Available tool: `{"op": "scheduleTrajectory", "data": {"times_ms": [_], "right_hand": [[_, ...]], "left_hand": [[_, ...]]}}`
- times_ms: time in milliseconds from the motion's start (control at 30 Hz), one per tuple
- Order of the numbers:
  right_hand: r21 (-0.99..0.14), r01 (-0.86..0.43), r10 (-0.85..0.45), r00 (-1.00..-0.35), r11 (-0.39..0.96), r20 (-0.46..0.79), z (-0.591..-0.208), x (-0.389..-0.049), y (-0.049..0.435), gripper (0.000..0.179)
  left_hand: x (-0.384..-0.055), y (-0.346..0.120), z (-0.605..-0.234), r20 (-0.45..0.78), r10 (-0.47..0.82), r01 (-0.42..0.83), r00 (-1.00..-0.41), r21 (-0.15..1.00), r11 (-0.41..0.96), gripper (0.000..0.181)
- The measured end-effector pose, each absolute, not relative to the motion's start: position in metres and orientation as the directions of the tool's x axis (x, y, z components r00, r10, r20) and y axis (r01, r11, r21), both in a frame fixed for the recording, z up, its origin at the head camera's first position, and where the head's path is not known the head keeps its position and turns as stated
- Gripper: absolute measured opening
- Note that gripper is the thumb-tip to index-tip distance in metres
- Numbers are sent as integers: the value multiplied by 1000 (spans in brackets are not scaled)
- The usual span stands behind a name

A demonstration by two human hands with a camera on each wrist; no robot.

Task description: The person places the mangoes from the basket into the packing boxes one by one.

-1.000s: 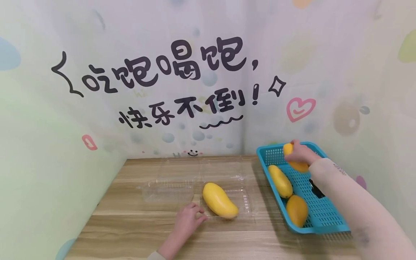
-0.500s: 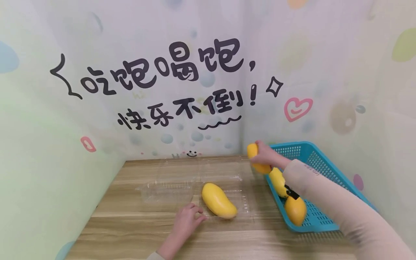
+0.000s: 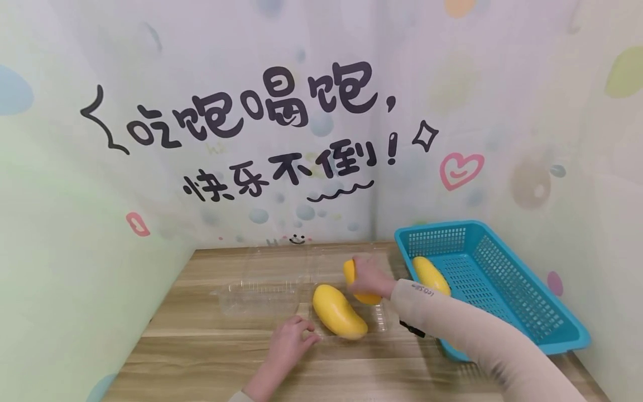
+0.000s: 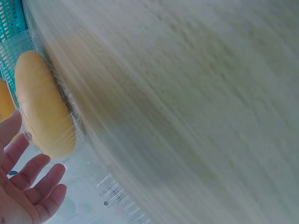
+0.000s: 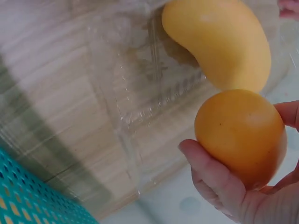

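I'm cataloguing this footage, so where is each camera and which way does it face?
Head: on the head, facing forward and down at box and basket; left fingers, right fingers and both sleeves show.
Left wrist: on that wrist, facing the boxed mango; left fingers show.
Right wrist: on that wrist, facing the held mango; right fingers show, probably left ones too.
Shared: both wrist views catch boxed mango and basket.

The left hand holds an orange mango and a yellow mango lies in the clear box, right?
Not the left hand: the right hand holds the orange mango, as the head view shows. A yellow mango does lie in the clear box.
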State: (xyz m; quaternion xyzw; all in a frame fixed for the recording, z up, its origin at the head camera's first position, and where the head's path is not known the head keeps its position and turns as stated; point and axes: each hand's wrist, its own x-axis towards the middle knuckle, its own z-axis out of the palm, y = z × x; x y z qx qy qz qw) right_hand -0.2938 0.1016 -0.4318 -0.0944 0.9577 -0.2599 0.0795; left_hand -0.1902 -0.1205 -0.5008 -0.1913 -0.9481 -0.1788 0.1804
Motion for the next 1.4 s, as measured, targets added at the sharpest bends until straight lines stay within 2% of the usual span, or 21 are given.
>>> {"op": "scheduleTrajectory", "data": {"times_ms": [167, 333, 533, 800, 967, 1233, 1400], "right_hand": [[-525, -68, -191, -964, 848, -183, -444, -287, 95, 87], [-488, -5, -147, -956, 873, -253, -459, -286, 91, 83], [-452, -37, -165, -955, 891, -246, -479, -284, 91, 77], [-461, -20, -152, -956, 887, -251, -473, -275, 94, 82], [-423, -53, -167, -957, 905, -237, -475, -276, 94, 81], [-405, -48, -163, -953, 913, -254, -476, -275, 92, 63], [-417, -32, -158, -949, 908, -272, -478, -278, 94, 61]], "left_hand": [[-190, -120, -502, 407, 298, 425, -864, 268, 865, 21], [-190, -120, -502, 396, 290, 413, -871, 272, 869, 21], [-190, -120, -504, 410, 300, 422, -861, 248, 872, 21], [-190, -120, -504, 418, 303, 429, -857, 249, 868, 22], [-191, -120, -504, 423, 307, 433, -853, 242, 868, 22], [-190, -120, -503, 431, 315, 444, -845, 238, 864, 22], [-189, -120, -502, 421, 315, 439, -851, 238, 867, 21]]}}
